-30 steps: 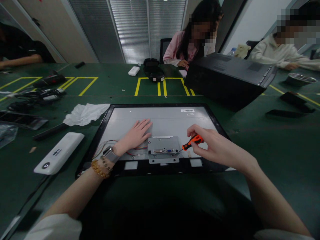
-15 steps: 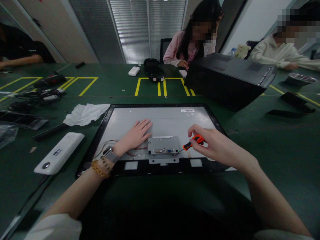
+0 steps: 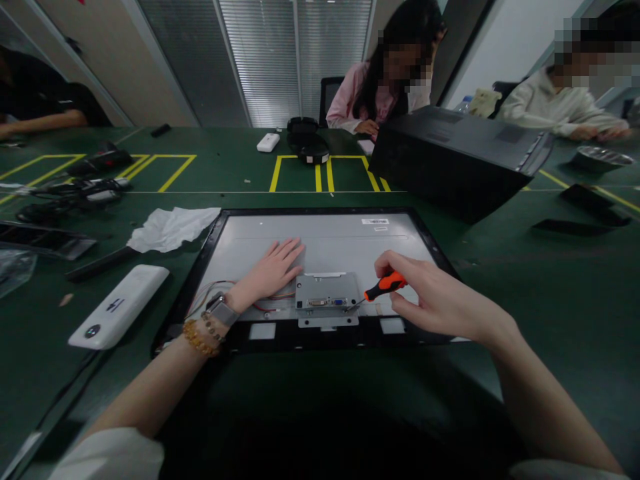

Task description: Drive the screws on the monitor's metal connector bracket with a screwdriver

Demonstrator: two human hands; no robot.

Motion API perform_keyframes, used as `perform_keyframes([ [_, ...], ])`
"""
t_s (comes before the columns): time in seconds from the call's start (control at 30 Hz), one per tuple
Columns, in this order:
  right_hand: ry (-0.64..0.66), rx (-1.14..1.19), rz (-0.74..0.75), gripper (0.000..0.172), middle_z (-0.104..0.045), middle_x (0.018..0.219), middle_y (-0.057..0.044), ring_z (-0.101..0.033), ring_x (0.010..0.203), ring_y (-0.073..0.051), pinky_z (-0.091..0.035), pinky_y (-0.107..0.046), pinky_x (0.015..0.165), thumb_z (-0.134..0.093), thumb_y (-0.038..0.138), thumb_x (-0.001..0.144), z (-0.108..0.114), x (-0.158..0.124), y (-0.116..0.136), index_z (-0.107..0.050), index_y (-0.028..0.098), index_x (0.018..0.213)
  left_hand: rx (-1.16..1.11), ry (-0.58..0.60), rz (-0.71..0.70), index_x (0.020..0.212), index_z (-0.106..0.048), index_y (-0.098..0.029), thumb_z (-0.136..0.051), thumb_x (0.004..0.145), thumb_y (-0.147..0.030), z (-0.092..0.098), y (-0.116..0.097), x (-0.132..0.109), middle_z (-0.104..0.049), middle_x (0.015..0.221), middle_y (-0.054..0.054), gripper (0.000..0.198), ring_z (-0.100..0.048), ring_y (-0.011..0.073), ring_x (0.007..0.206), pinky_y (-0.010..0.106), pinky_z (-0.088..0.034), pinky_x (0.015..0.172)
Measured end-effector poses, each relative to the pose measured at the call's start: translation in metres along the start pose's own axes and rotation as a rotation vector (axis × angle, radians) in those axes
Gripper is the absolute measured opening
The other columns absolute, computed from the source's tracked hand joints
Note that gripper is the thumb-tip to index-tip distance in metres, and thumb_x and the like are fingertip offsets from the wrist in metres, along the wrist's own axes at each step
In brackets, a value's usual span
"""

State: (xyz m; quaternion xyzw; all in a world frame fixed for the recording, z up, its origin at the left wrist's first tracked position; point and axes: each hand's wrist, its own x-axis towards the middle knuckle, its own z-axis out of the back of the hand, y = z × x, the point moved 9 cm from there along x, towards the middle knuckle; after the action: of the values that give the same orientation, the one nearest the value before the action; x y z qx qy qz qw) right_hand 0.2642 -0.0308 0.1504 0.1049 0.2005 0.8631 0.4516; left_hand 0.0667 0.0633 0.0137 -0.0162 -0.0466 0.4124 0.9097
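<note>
A monitor panel (image 3: 330,232) with a grey metal back and black frame lies flat before me. On it, near its front edge, sits a metal box (image 3: 327,287) with two video ports, one of them blue. Flat on the panel, left of the box, rests my left hand (image 3: 275,267), fingers spread and holding nothing. Thin wires run beneath that wrist. My right hand (image 3: 425,287) grips an orange and black screwdriver (image 3: 386,285) by its handle. The screwdriver's tip meets the box's lower right corner, beside the blue port; any screw there is too small to see.
Left of the panel lie a white power bank (image 3: 120,307) with a cable and a crumpled white tissue (image 3: 175,229). Behind, to the right, a black computer case (image 3: 450,160) stands tilted. Tangled cables (image 3: 75,193) lie far left. Several people sit around the green table (image 3: 225,173).
My right thumb has moved off the screwdriver handle, downward, and the fingers have shifted on it. The tip and my left hand stay in place.
</note>
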Motion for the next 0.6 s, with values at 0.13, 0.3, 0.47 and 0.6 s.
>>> perform_keyframes([
  [0.13, -0.005, -0.006, 0.0, 0.016, -0.065, 0.091, -0.005, -0.062, 0.081, -0.021, -0.046, -0.034, 0.074, -0.049, 0.02, 0.087, -0.0001, 0.0003, 0.0007, -0.046, 0.022, 0.102, -0.005, 0.0, 0.001, 0.15, -0.031, -0.016, -0.026, 0.104, -0.046, 0.0005, 0.0001, 0.0001, -0.025, 0.159, 0.011, 0.055, -0.021, 0.0261, 0.146, 0.047, -0.017, 0.118],
  [0.3, -0.011, -0.063, -0.029, 0.016, -0.066, 0.076, -0.002, -0.062, 0.067, -0.02, -0.044, -0.031, 0.066, -0.045, 0.034, 0.096, -0.0002, 0.0006, -0.0032, -0.05, 0.022, 0.105, -0.008, 0.002, 0.005, 0.15, -0.031, -0.016, -0.025, 0.104, -0.046, 0.0009, 0.0001, 0.0004, -0.025, 0.158, 0.011, 0.055, -0.021, 0.0263, 0.146, 0.048, -0.017, 0.118],
  [0.47, 0.004, -0.097, -0.058, 0.018, -0.063, 0.072, -0.002, -0.061, 0.065, -0.02, -0.042, -0.031, 0.064, -0.042, 0.037, 0.096, 0.0004, 0.0021, -0.0058, -0.052, 0.021, 0.099, -0.01, 0.005, 0.002, 0.15, -0.03, -0.016, -0.025, 0.104, -0.046, 0.0001, 0.0003, 0.0002, -0.025, 0.158, 0.011, 0.055, -0.021, 0.026, 0.146, 0.047, -0.016, 0.118],
  [0.6, 0.013, -0.056, -0.016, 0.008, -0.063, 0.082, -0.005, -0.06, 0.075, -0.021, -0.043, -0.034, 0.07, -0.045, 0.022, 0.086, 0.0018, 0.0012, -0.0015, -0.049, 0.02, 0.093, 0.001, 0.01, -0.001, 0.15, -0.031, -0.016, -0.024, 0.105, -0.045, -0.0003, 0.0, 0.0004, -0.025, 0.158, 0.011, 0.054, -0.021, 0.0262, 0.146, 0.047, -0.016, 0.118],
])
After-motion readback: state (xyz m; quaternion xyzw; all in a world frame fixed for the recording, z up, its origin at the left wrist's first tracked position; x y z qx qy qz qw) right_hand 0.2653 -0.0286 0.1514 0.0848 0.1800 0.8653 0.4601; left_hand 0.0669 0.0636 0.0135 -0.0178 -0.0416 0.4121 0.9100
